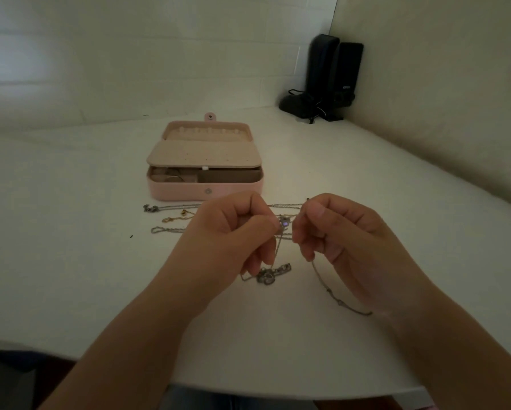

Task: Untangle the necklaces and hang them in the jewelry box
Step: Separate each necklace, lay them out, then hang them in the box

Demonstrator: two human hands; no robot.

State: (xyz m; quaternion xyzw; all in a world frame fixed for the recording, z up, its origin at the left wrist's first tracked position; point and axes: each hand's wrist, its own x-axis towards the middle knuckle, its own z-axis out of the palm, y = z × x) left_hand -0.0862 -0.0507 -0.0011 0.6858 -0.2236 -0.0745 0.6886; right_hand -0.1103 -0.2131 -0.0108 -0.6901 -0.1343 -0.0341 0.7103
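Observation:
A pink jewelry box [171,193] stands open on the white table, its lid laid back with a row of small hooks [209,131] inside. In front of it lie tangled thin chains [171,207], silver and gold. My left hand [230,232] and my right hand [337,229] are raised just above the table, each pinching a thin silver chain near a small purple-stone pendant [284,223] between them. The chain hangs down to a chunky silver clump [267,275] on the table and trails right as a beaded strand [337,300].
Two black speakers [334,72] with a cable stand in the far right corner against the wall. The table [70,261] has a rounded front edge close to my body. A flap with small holes [204,156] covers part of the box's lower tray.

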